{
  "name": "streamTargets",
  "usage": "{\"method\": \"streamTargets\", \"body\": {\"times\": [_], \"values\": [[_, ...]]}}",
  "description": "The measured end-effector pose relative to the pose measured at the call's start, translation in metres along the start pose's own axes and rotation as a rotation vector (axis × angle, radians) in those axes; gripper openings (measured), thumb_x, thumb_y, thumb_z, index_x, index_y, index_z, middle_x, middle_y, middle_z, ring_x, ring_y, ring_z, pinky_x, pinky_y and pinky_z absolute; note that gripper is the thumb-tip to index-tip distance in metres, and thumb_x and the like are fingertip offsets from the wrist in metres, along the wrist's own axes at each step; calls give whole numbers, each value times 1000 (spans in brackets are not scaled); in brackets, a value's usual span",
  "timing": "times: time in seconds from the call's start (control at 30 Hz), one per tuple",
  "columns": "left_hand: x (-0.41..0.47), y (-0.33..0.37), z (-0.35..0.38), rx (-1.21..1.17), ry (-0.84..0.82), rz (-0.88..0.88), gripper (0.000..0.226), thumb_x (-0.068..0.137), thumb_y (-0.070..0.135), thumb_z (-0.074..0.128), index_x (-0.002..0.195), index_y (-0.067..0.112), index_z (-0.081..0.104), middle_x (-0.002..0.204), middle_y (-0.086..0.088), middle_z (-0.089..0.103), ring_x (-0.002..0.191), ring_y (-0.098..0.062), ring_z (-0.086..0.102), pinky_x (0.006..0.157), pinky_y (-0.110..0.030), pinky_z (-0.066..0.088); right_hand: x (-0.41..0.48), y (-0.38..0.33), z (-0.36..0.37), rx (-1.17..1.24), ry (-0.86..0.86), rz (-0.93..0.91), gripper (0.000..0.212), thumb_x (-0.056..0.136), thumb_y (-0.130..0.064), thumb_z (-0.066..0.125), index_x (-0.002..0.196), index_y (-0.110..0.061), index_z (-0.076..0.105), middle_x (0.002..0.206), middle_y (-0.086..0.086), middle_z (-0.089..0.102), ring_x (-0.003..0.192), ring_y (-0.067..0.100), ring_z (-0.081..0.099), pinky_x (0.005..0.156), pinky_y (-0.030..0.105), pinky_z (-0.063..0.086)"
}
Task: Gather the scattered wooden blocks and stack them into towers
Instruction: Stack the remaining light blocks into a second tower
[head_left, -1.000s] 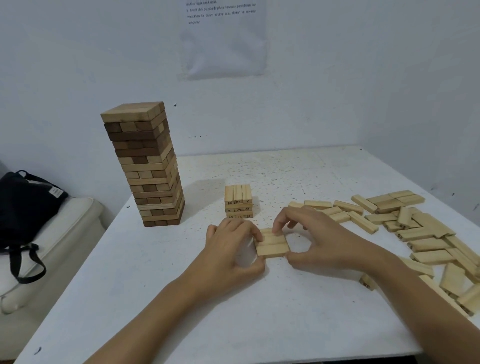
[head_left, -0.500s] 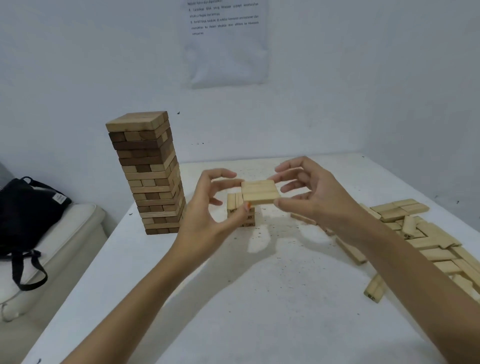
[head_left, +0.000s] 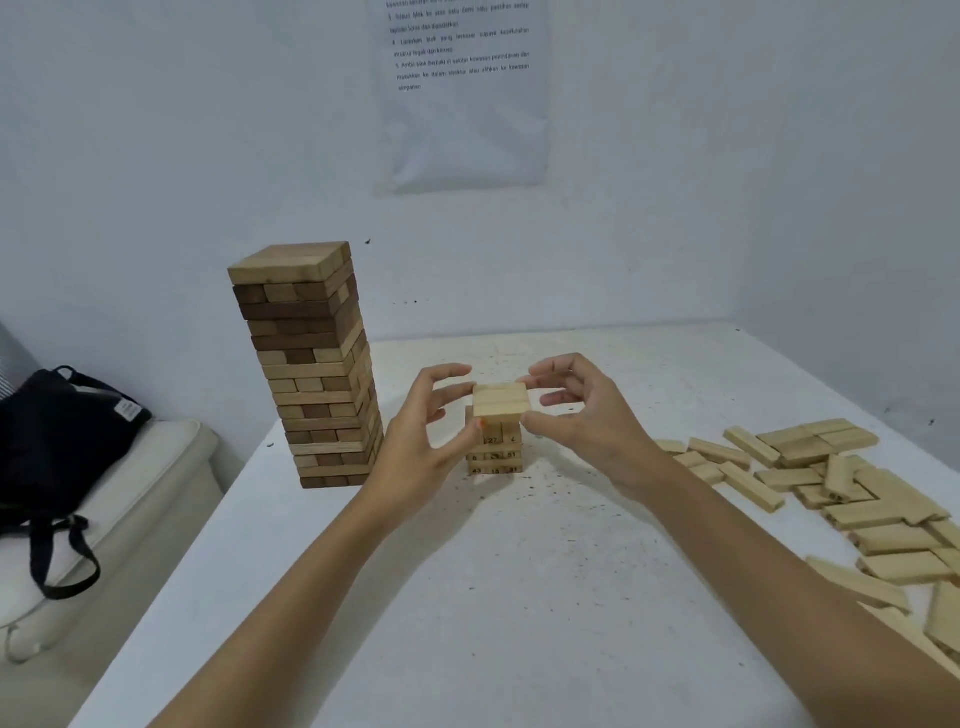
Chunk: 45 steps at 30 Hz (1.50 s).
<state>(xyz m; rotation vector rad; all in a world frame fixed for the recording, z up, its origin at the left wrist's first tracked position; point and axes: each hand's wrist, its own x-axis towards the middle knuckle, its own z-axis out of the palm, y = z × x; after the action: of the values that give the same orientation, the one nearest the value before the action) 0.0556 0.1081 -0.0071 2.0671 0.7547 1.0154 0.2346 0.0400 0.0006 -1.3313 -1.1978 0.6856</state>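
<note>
Head view. Pinched from both sides, a flat layer of blocks (head_left: 501, 401): left hand (head_left: 421, 447) on its left, right hand (head_left: 582, 415) on its right, thumbs near, fingers curled at the far edge. Directly over the short tower (head_left: 493, 457) mid-table (head_left: 467, 597); touching or not, cannot tell. Tall tower (head_left: 311, 374) near the far left corner. Scattered blocks (head_left: 831, 483) along the right edge.

white walls (head_left: 156, 130), speckled white table (head_left: 467, 623)
</note>
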Motion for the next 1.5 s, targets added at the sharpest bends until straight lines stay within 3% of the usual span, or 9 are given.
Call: {"method": "streamTargets", "body": {"times": [0.23,0.43,0.83,1.03,1.2,1.27,1.33,1.37,1.5], "values": [[-1,-8,-5,45,-13,-26,44,90,16,64,126,29,44,121,21,57,119,12,47,99,-12,34,0,12,8,-21,-2,4,39,78,-7,74,108,-25,57,113,-11,64,109,17,54,80,22,46],[-1,-12,-6,72,-27,-63,46,90,21,63,129,33,43,129,12,58,127,-2,46,107,-23,33,2,16,12,-19,2,16,39,78,-7,73,110,-23,58,114,-11,64,111,18,53,80,23,46],[-4,-7,-3,87,-48,-111,49,93,20,59,136,31,38,139,4,50,132,-4,40,109,-26,32,1,18,13,-37,-4,23,38,79,-12,73,110,-26,58,119,-11,60,112,15,52,83,24,45],[-9,4,1,-51,41,-229,49,102,35,35,149,32,24,154,13,26,141,-4,23,112,-26,22,4,10,-1,-25,-81,11,55,80,-10,74,124,-35,52,130,-16,52,121,8,45,91,25,38],[-17,26,13,-317,69,-462,50,100,53,23,148,39,21,155,17,20,142,-4,19,111,-29,14,16,11,-12,-226,-360,32,81,75,-25,82,139,-43,35,138,-19,47,131,4,37,105,27,30],[-19,32,18,-404,25,-439,45,100,51,18,143,40,30,137,26,38,122,14,38,98,-13,22,20,15,-11,-260,-407,34,85,72,-29,84,139,-45,34,136,-20,50,133,3,36,110,29,28],[-23,44,20,-375,-36,-417,32,103,41,13,112,42,43,92,30,48,67,31,46,65,5,33,22,17,-7,-253,-399,20,85,70,-29,86,138,-44,37,132,-20,54,132,1,39,113,33,28],[-25,52,21,-371,-56,-398,31,103,39,11,98,42,42,81,30,44,52,31,43,51,8,31,22,18,-5,-239,-389,13,84,69,-29,86,137,-44,39,130,-20,57,130,0,41,113,33,29],[-23,50,21,-385,-61,-377,40,103,38,9,83,42,43,75,33,43,48,32,42,48,10,29,23,19,2,-191,-348,1,79,68,-28,86,133,-43,45,120,-19,64,121,-5,50,110,31,31]]}}
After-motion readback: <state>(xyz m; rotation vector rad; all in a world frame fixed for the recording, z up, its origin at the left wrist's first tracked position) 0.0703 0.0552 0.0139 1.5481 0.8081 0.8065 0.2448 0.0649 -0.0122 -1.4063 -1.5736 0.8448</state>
